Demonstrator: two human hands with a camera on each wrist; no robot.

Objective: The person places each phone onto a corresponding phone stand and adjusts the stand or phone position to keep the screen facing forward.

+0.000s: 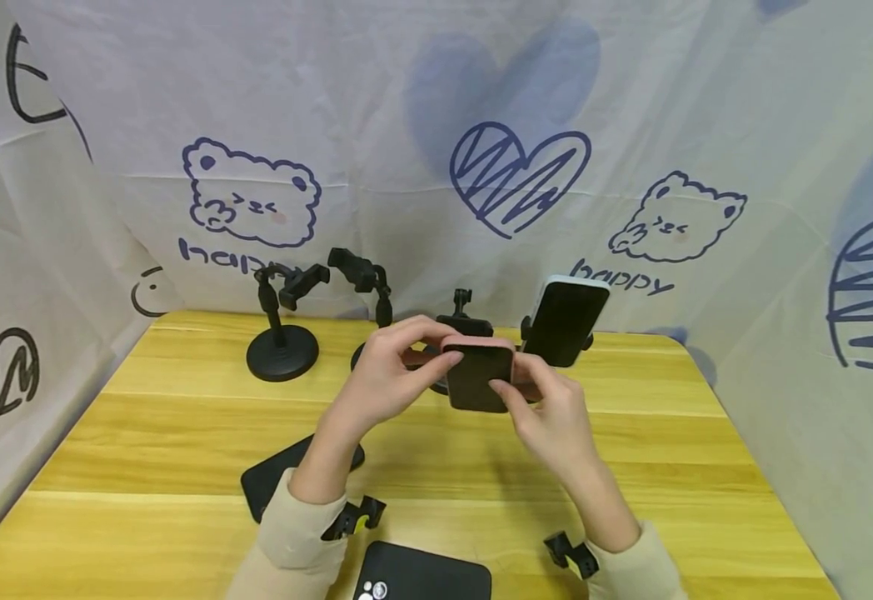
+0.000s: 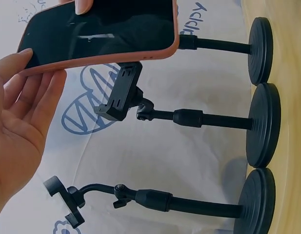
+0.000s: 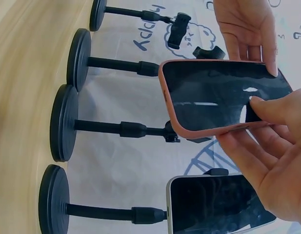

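A phone in a pink case [image 1: 476, 385] is held up between both hands over the table, its dark screen toward me. My left hand [image 1: 387, 379] pinches its upper left side, thumb on the screen edge and fingers behind. The right hand [image 1: 556, 412] grips the lower right side, its thumb on the glass. In the right wrist view the phone [image 3: 209, 95] overlaps a black phone stand [image 3: 99, 127] behind it. That stand's clamp [image 2: 122, 92] holds nothing in the left wrist view. Right of it, a white-edged phone [image 1: 566, 323] sits tilted in another stand.
Two more black stands with bare clamps, one with its round base [image 1: 282, 352] in view, stand at the back left. A dark phone [image 1: 279, 477] lies partly under the left forearm. Another black phone [image 1: 425, 575] lies face down at the front. A printed cloth [image 1: 376, 100] hangs behind the table.
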